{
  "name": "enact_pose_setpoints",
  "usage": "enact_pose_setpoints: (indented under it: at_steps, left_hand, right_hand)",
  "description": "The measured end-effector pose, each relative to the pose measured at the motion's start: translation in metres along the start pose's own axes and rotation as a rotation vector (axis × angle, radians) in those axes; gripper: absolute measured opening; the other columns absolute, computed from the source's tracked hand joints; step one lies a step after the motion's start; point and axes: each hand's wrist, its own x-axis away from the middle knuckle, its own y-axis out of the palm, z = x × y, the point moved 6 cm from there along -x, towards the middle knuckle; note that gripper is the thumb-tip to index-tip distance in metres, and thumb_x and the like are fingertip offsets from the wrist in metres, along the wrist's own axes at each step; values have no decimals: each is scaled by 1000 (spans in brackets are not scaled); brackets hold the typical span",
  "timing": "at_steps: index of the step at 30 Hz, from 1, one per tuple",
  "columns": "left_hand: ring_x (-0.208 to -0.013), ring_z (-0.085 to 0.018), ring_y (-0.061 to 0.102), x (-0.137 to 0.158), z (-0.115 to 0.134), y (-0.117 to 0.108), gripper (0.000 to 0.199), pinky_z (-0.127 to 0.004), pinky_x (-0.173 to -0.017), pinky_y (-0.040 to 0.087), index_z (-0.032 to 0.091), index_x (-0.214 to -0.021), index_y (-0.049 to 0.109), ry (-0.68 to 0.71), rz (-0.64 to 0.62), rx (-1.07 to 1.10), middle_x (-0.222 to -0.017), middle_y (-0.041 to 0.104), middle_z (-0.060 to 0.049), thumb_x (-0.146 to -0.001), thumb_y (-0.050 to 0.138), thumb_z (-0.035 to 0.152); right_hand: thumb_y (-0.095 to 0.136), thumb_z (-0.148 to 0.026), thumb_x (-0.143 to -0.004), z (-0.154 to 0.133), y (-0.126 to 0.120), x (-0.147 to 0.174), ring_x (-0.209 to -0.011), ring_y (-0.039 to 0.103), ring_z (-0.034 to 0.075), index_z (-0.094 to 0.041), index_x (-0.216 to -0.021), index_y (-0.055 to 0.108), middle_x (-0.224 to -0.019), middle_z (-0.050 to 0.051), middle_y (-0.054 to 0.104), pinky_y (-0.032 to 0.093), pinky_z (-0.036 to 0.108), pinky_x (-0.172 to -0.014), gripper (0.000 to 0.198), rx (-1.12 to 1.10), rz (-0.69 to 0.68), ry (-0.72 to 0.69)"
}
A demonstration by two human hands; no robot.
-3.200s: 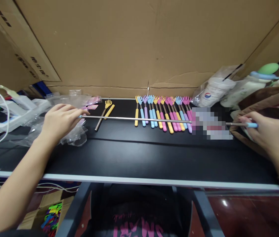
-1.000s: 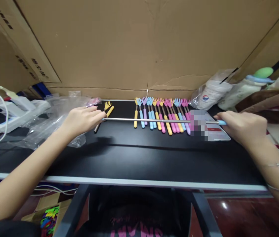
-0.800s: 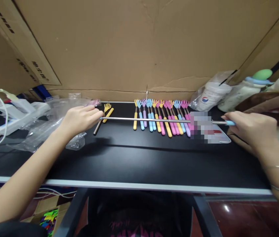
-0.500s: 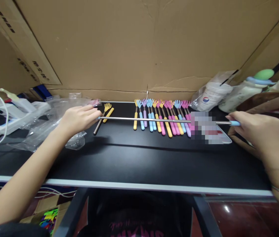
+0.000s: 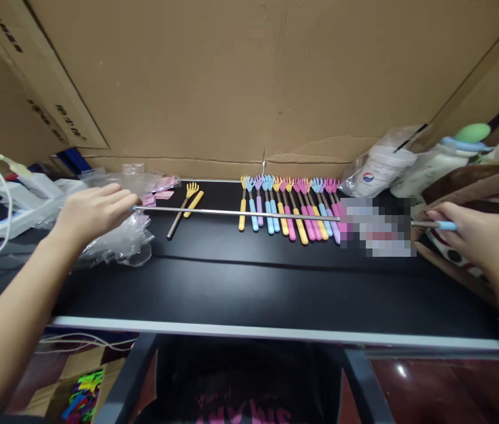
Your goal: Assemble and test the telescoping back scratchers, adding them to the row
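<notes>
A long metal telescopic back scratcher (image 5: 231, 212) stretches level across the view, above the black table. Its blue end is closed in the fingers of my left hand (image 5: 96, 211), which hide most of it. Its blue handle is gripped by my right hand (image 5: 481, 235) at the right. Behind the rod lies a row of back scratchers (image 5: 271, 215) with yellow, blue, purple and pink hand-shaped heads and grips. Left of that row lies a yellow-headed back scratcher (image 5: 179, 215) with a bare metal shaft, and beside it a loose yellow grip (image 5: 194, 204).
Clear plastic bags (image 5: 128, 238) and a white power strip (image 5: 32, 206) lie at the left. A bagged cup (image 5: 377, 171) and a bottle (image 5: 456, 156) stand at the back right. Cardboard (image 5: 249, 82) walls the back. An open box (image 5: 72, 388) with colourful items sits below.
My hands have moved apart, the left one further left and the right one further right. The rod between them has become longer.
</notes>
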Motion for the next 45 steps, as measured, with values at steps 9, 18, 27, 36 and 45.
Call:
enact_pose_setpoints:
  at_steps: [9,18,27,36,45]
  left_hand:
    - [-77,-14,52,0,14,7,28,-24,-56,27,19,-82,59,75,34,30,-71,60,0,-95,35,25]
    - [-76,-15,52,1,19,1,26,-23,-55,27,20,-91,58,59,-38,114,-77,63,-1,-96,34,28]
    - [-82,-16,52,4,18,0,26,-23,-59,31,21,-95,58,7,-68,145,-82,65,-2,-95,34,29]
    - [-78,-16,51,2,18,-5,27,-23,-58,29,22,-95,60,-26,-48,201,-83,64,-3,-95,34,31]
    - [-70,-15,52,2,22,-3,30,-24,-56,28,22,-96,60,10,-71,112,-79,62,-3,-96,31,29]
  right_hand:
    - [30,-49,-75,0,5,-3,-60,54,19,-21,-86,57,-75,9,64,26,25,-48,41,-160,164,-110]
    - [31,-45,-83,-15,-19,15,-60,49,19,-19,-87,61,-77,13,64,24,27,-49,40,-122,138,-19]
    - [31,-46,-82,-15,-29,23,-59,49,17,-17,-78,59,-67,11,59,24,25,-49,41,-172,254,47]
    - [34,-45,-83,-7,-24,24,-55,45,17,-18,-82,60,-63,9,57,24,26,-48,38,-179,289,106]
    - [28,-48,-86,-11,-26,22,-48,34,15,-15,-90,64,-56,9,51,19,25,-47,49,-128,250,146]
